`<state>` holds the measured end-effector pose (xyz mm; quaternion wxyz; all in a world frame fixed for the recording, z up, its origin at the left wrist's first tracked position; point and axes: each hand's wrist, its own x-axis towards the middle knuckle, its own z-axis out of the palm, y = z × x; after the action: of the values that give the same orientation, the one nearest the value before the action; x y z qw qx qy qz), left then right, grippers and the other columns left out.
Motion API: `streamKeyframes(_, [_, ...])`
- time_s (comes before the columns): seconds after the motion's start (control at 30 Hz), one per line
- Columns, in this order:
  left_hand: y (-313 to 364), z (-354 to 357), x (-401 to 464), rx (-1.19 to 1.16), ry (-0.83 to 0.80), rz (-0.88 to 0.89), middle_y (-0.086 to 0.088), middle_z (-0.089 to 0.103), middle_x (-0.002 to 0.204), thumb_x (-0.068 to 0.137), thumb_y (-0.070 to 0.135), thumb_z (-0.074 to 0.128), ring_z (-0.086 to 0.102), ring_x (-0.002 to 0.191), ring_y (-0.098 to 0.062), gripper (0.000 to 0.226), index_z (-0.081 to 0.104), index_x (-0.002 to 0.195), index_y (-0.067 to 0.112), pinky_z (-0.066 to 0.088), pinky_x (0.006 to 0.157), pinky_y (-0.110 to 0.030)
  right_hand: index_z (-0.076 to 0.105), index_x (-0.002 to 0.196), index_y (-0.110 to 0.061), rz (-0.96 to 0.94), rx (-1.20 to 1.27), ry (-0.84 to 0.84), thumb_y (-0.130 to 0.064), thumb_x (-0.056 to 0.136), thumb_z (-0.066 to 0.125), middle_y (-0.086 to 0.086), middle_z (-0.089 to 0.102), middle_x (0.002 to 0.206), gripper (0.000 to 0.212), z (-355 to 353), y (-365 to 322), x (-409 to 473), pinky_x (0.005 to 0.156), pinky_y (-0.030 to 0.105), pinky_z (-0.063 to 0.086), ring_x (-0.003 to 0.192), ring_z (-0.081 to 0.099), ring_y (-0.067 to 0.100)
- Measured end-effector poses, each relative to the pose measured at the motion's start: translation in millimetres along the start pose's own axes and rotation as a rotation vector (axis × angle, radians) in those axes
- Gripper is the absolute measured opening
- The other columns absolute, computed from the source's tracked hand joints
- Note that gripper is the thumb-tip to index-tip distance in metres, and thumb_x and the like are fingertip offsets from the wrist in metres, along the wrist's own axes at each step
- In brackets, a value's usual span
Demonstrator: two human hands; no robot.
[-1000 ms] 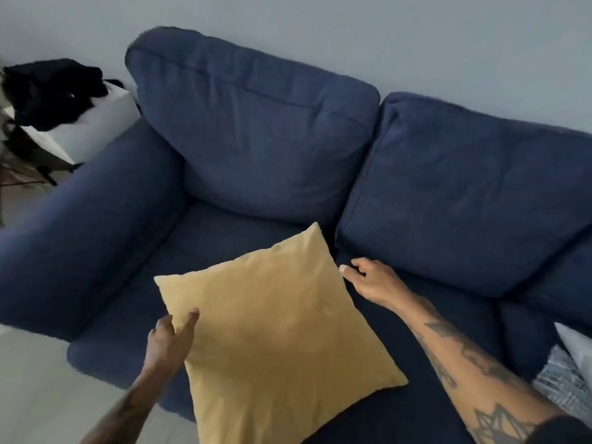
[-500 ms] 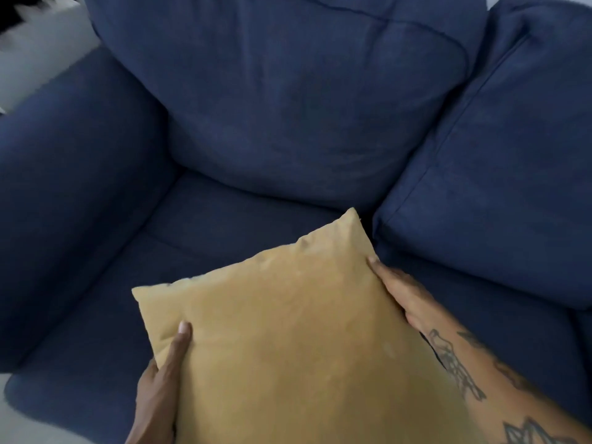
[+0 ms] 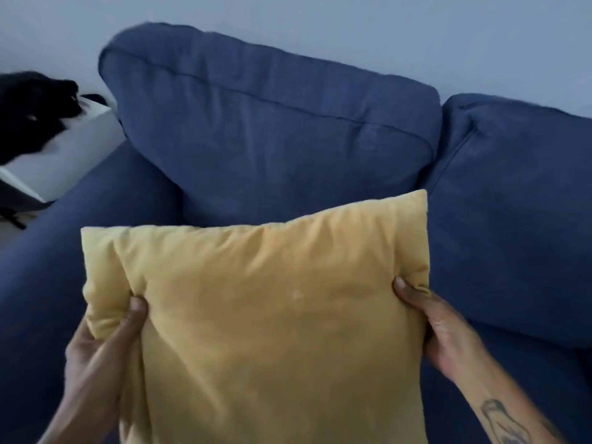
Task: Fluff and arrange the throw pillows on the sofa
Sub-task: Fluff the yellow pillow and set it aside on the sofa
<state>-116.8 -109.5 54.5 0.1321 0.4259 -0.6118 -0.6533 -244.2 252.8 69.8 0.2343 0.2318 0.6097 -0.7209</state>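
A mustard-yellow throw pillow (image 3: 272, 315) is held up in front of the dark blue sofa (image 3: 272, 129). My left hand (image 3: 99, 350) pinches its left edge, thumb pressed into the front face. My right hand (image 3: 439, 328) grips the right edge, thumb on the front, fingers behind. The pillow fabric bunches at both grips. Its lower part runs out of the frame. It hides most of the seat cushion below the left back cushion.
The sofa's left armrest (image 3: 48, 267) lies at the left. A second back cushion (image 3: 512, 219) is at the right. A white side table (image 3: 64, 158) with black fabric (image 3: 32, 107) on it stands beyond the armrest. A pale wall (image 3: 352, 27) is behind.
The pillow lay flat on the seat with my hands just reaching its edges; now both hands grip its sides and it is lifted and squared up in front of me.
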Motion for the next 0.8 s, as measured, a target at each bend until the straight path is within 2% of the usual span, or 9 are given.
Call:
streamKeyframes(0.07, [43.5, 8.2, 24.8, 0.025, 0.001, 0.128, 0.012, 0.075, 0.099, 0.087, 0.044, 0.076, 0.069, 0.098, -0.016, 0.017, 0.073, 0.097, 0.03, 0.061, 0.08, -0.033, 0.071, 0.108, -0.019, -0.065, 0.065, -0.029, -0.028, 0.079, 0.073, -0.006, 0.082, 0.092, 0.031, 13.5, -19.3, 0.3, 0.082, 0.033, 0.05, 0.102, 0.068, 0.017])
streamKeyframes(0.17, [86.3, 22.2, 46.7, -0.074, -0.135, 0.198, 0.006, 0.076, 0.118, 0.076, 0.05, 0.078, 0.07, 0.11, -0.017, 0.037, 0.075, 0.109, 0.033, 0.055, 0.096, -0.046, 0.07, 0.107, -0.021, -0.141, 0.158, -0.053, -0.028, 0.076, 0.074, -0.007, 0.082, 0.098, 0.032, 27.0, -35.4, 14.1, 0.082, 0.03, 0.05, 0.1, 0.07, 0.013])
streamKeyframes(0.3, [95.3, 42.6, 102.9, -0.073, -0.243, 0.171, 0.001, 0.071, 0.136, 0.081, 0.042, 0.077, 0.066, 0.125, -0.023, 0.05, 0.069, 0.13, 0.033, 0.05, 0.105, -0.053, 0.072, 0.114, -0.02, -0.15, 0.153, -0.043, -0.029, 0.076, 0.077, -0.006, 0.08, 0.109, 0.039, 34.9, -36.0, 50.7, 0.088, 0.029, 0.05, 0.109, 0.069, 0.013])
streamKeyframes(0.43, [58.0, 62.0, 155.5, -0.025, -0.345, 0.047, 0.006, 0.068, 0.128, 0.099, 0.026, 0.067, 0.061, 0.128, -0.026, 0.034, 0.061, 0.133, 0.031, 0.046, 0.111, -0.053, 0.071, 0.126, -0.018, -0.087, 0.071, 0.002, -0.042, 0.065, 0.087, -0.006, 0.079, 0.114, 0.068, 41.9, -8.5, 87.7, 0.105, 0.035, 0.047, 0.115, 0.067, 0.016])
streamKeyframes(0.53, [44.9, 64.6, 177.8, 0.006, -0.395, -0.018, 0.004, 0.071, 0.121, 0.104, 0.023, 0.062, 0.067, 0.115, -0.02, 0.016, 0.065, 0.118, 0.029, 0.051, 0.096, -0.045, 0.074, 0.118, -0.023, -0.097, -0.006, 0.029, -0.05, 0.049, 0.095, -0.005, 0.079, 0.117, 0.077, 47.1, -3.4, 101.1, 0.109, 0.039, 0.046, 0.119, 0.066, 0.019])
streamKeyframes(0.63, [69.8, 66.8, 201.9, 0.007, -0.391, 0.061, 0.012, 0.076, 0.098, 0.107, 0.013, 0.05, 0.072, 0.08, 0.002, 0.021, 0.067, 0.099, 0.023, 0.051, 0.089, -0.029, 0.074, 0.119, -0.022, -0.211, -0.132, 0.036, -0.031, 0.079, 0.079, -0.005, 0.079, 0.113, 0.041, 48.0, -37.8, 101.9, 0.097, 0.033, 0.05, 0.116, 0.069, 0.019])
streamKeyframes(0.67, [80.9, 67.3, 212.7, -0.016, -0.404, 0.108, 0.018, 0.077, 0.091, 0.108, 0.017, 0.048, 0.071, 0.079, 0.005, 0.021, 0.068, 0.103, 0.02, 0.05, 0.09, -0.025, 0.072, 0.121, -0.023, -0.276, -0.134, 0.025, -0.03, 0.085, 0.074, -0.006, 0.079, 0.115, 0.038, 47.9, -54.6, 102.2, 0.095, 0.031, 0.05, 0.115, 0.069, 0.016])
streamKeyframes(0.73, [104.0, 73.8, 229.5, -0.05, -0.435, 0.13, 0.016, 0.079, 0.103, 0.107, 0.037, 0.049, 0.071, 0.099, -0.006, 0.034, 0.071, 0.127, 0.019, 0.048, 0.098, -0.035, 0.066, 0.131, -0.025, -0.37, -0.094, 0.022, -0.039, 0.091, 0.066, -0.008, 0.075, 0.123, 0.043, 50.7, -87.1, 108.6, 0.097, 0.031, 0.05, 0.115, 0.068, 0.011])
streamKeyframes(0.8, [116.2, 84.5, 237.6, -0.011, -0.473, 0.12, 0.008, 0.078, 0.123, 0.104, 0.049, 0.055, 0.07, 0.115, -0.016, 0.041, 0.071, 0.132, 0.024, 0.049, 0.103, -0.041, 0.062, 0.137, -0.022, -0.371, -0.059, 0.058, -0.045, 0.094, 0.064, -0.006, 0.072, 0.13, 0.048, 57.9, -107.4, 118.4, 0.104, 0.032, 0.048, 0.121, 0.065, 0.01])
